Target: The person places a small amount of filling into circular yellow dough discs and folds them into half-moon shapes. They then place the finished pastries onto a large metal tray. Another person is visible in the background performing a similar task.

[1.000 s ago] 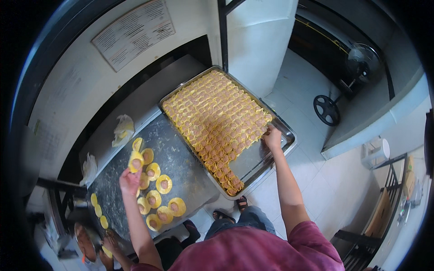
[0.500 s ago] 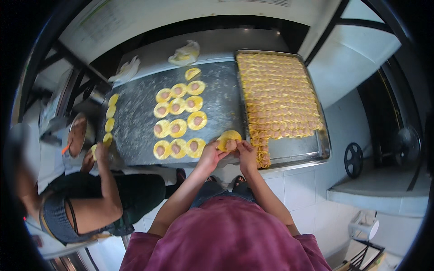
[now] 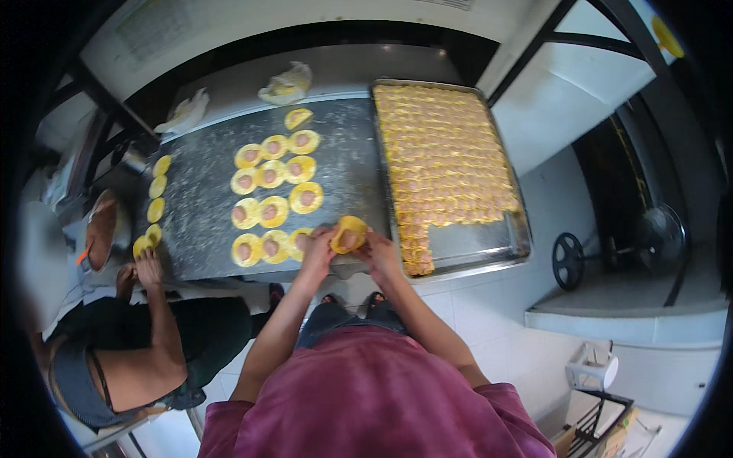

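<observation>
A thin, round, yellow dough wrapper (image 3: 352, 224) bearing a soft lump of pinkish filling (image 3: 348, 240) is held just left of the near-left corner of the large, rectangular, silver metal tray (image 3: 479, 243). It is grasped at one side by the bare left hand (image 3: 319, 248) and at the other by the bare right hand (image 3: 382, 256) (the exact fingertip placement cannot be told). The wrapper could be torn if it is pulled unevenly between the two grips, and the filling could be squeezed out by too hard a pinch. If either grip is loosened, the piece could be dropped, since it is held near the edge of the dark, white-dusted tabletop (image 3: 200, 223) left of the tray. The flat, round, yellow wrappers topped with pink filling (image 3: 270, 174), set in rows left of the tray, could be smeared by the left hand, by which the nearest is partly covered. The small, yellow-edged dumplings (image 3: 447, 153) packed in the tray could be squashed by crowding.
</observation>
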